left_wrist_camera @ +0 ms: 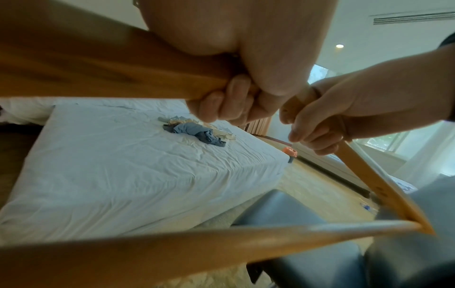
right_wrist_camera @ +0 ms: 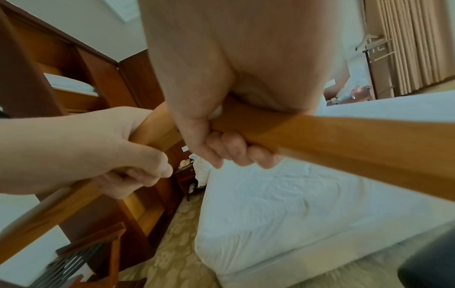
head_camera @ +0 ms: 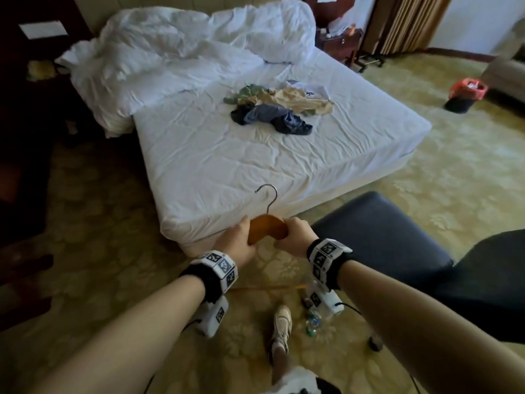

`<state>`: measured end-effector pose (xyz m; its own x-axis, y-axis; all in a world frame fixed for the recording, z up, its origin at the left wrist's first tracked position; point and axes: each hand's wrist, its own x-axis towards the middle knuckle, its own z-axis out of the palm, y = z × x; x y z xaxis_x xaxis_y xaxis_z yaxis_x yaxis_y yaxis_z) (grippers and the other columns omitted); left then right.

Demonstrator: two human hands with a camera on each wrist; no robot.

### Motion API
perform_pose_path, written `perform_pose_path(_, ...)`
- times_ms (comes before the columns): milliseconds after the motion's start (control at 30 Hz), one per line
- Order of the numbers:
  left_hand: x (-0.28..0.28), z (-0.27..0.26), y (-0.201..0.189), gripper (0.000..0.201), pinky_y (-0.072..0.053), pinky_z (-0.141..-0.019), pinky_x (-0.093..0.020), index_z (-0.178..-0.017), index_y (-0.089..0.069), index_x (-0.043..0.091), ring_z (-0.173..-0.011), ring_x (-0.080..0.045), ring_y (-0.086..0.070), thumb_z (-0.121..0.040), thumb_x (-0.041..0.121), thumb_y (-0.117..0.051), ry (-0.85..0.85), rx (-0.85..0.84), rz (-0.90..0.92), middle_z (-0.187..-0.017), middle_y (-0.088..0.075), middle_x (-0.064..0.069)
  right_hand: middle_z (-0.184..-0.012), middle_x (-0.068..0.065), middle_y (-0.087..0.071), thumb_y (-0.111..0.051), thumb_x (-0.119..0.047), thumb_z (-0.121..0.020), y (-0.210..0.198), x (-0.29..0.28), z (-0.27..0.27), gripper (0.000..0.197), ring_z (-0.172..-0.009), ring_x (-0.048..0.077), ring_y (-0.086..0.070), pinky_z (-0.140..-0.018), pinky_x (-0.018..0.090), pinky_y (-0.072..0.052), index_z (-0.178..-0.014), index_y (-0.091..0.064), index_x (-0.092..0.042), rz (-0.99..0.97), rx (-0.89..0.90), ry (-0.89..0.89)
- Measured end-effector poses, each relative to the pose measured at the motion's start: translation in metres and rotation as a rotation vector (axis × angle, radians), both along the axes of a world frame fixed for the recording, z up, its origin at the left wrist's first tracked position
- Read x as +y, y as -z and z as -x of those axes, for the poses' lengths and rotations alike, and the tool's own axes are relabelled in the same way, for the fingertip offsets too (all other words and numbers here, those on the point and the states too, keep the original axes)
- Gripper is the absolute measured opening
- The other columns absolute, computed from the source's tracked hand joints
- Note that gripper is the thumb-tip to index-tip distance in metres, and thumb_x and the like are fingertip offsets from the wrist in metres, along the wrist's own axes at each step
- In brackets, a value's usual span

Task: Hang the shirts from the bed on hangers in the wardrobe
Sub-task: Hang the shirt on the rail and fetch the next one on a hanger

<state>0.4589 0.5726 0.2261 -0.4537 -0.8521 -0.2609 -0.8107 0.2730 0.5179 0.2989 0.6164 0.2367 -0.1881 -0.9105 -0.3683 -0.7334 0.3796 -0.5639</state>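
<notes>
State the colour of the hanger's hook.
Silver metal hook on the wooden hanger; clearest in the head view.

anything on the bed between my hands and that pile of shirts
Nothing visible does. Both the left hand and the right hand grip the wooden hanger off the near corner of the bed. Only bare white sheet lies between them and the pile of shirts.

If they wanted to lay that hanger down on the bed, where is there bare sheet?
Bare sheet runs across the near half of the bed, between the pile of shirts and the foot corner by the wooden hanger, which both the left hand and right hand grip. The head end is crowded by the bunched duvet.
</notes>
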Motion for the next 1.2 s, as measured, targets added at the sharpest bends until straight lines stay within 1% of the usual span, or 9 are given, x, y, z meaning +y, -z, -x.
perform_pose_path(133, -0.076, 0.047, -0.014, 0.045, -0.054, -0.082, -0.041, -0.124, -0.045, 0.018, -0.091, -0.031, -0.066, -0.085, 0.024, -0.065, -0.041, 0.011, -0.001, -0.099, -0.064, -0.009, -0.088, 0.002, -0.062, -0.069, -0.01, -0.082, -0.012, -0.08, 0.049, 0.023, -0.082, 0.018, -0.057, -0.07, 0.025, -0.04, -0.104, -0.07, -0.01, 0.0, -0.006, -0.04)
perform_pose_path(267, -0.147, 0.09, -0.018, 0.042, -0.052, -0.078, -0.038, -0.122, -0.044, 0.017, -0.087, -0.03, -0.064, -0.085, 0.021, -0.064, -0.043, -0.004, 0.011, -0.092, -0.058, -0.005, -0.086, 0.003, -0.064, -0.072, -0.013, -0.08, -0.015, -0.152, 0.091, 0.017, -0.082, 0.02, -0.061, -0.07, 0.03, -0.048, -0.096, -0.067, -0.012, -0.04, -0.012, -0.04)
perform_pose_path(467, -0.247, 0.132, 0.002, 0.038, -0.056, -0.077, -0.043, -0.118, -0.043, 0.019, -0.081, -0.03, -0.064, -0.085, 0.022, -0.062, -0.019, -0.022, -0.053, -0.091, -0.061, -0.008, -0.071, -0.003, -0.055, -0.072, -0.01, -0.078, 0.003, -0.251, 0.135, 0.017, -0.071, 0.018, -0.057, -0.055, 0.023, -0.041, -0.077, -0.057, -0.018, -0.096, -0.015, -0.028)
perform_pose_path(600, -0.332, 0.161, 0.026, 0.042, -0.056, -0.075, -0.043, -0.121, -0.042, 0.02, -0.079, -0.029, -0.065, -0.084, 0.02, -0.061, 0.029, -0.02, -0.072, -0.091, -0.063, -0.008, -0.07, -0.006, -0.053, -0.073, -0.01, -0.079, 0.022, -0.33, 0.163, 0.024, -0.062, 0.008, -0.05, -0.052, 0.02, -0.036, -0.072, -0.053, -0.021, -0.139, -0.001, 0.01)
perform_pose_path(833, -0.48, 0.204, 0.038, 0.039, -0.054, -0.076, -0.038, -0.118, -0.039, 0.022, -0.082, -0.027, -0.065, -0.087, 0.025, -0.061, 0.103, -0.077, -0.099, -0.09, -0.061, -0.004, -0.077, -0.005, -0.057, -0.072, -0.01, -0.08, 0.025, -0.472, 0.207, 0.015, -0.08, 0.017, -0.058, -0.057, 0.022, -0.038, -0.088, -0.063, -0.017, -0.172, 0.013, 0.044)
perform_pose_path(1000, -0.569, 0.228, 0.044, 0.023, -0.05, -0.078, -0.034, -0.111, -0.052, 0.026, -0.093, -0.026, -0.066, -0.091, 0.037, -0.057, 0.184, -0.169, 0.017, -0.1, -0.067, -0.001, -0.082, -0.002, -0.061, -0.074, -0.009, -0.08, 0.032, -0.542, 0.263, 0.018, -0.082, 0.018, -0.058, -0.071, 0.027, -0.041, -0.093, -0.064, -0.017, -0.164, -0.048, 0.233)
perform_pose_path(1100, -0.615, 0.252, 0.054, 0.025, -0.051, -0.082, -0.035, -0.116, -0.058, 0.029, -0.098, -0.025, -0.065, -0.094, 0.04, -0.056, 0.201, -0.15, 0.057, -0.106, -0.068, 0.001, -0.066, -0.001, -0.06, -0.078, -0.013, -0.078, 0.046, -0.583, 0.305, 0.017, -0.067, 0.021, -0.059, -0.066, 0.036, -0.051, -0.083, -0.062, -0.016, -0.178, -0.174, 0.302)
perform_pose_path(1167, -0.643, 0.273, 0.061, 0.025, -0.051, -0.083, -0.037, -0.117, -0.06, 0.03, -0.097, -0.026, -0.065, -0.094, 0.041, -0.055, 0.225, -0.154, 0.07, -0.105, -0.069, 0.001, -0.068, 0.006, -0.069, -0.081, -0.026, -0.081, 0.05, -0.609, 0.33, 0.021, -0.06, 0.02, -0.063, -0.059, 0.032, -0.053, -0.09, -0.069, -0.011, -0.251, -0.366, 0.291)
perform_pose_path(1200, -0.656, 0.285, 0.065, 0.025, -0.051, -0.082, -0.037, -0.116, -0.061, 0.031, -0.096, -0.026, -0.065, -0.094, 0.042, -0.056, 0.232, -0.153, 0.081, -0.103, -0.069, 0.001, -0.074, 0.01, -0.073, -0.08, -0.036, -0.082, 0.051, -0.625, 0.344, 0.033, -0.062, 0.021, -0.067, -0.059, 0.031, -0.054, -0.098, -0.071, -0.009, -0.303, -0.474, 0.303)
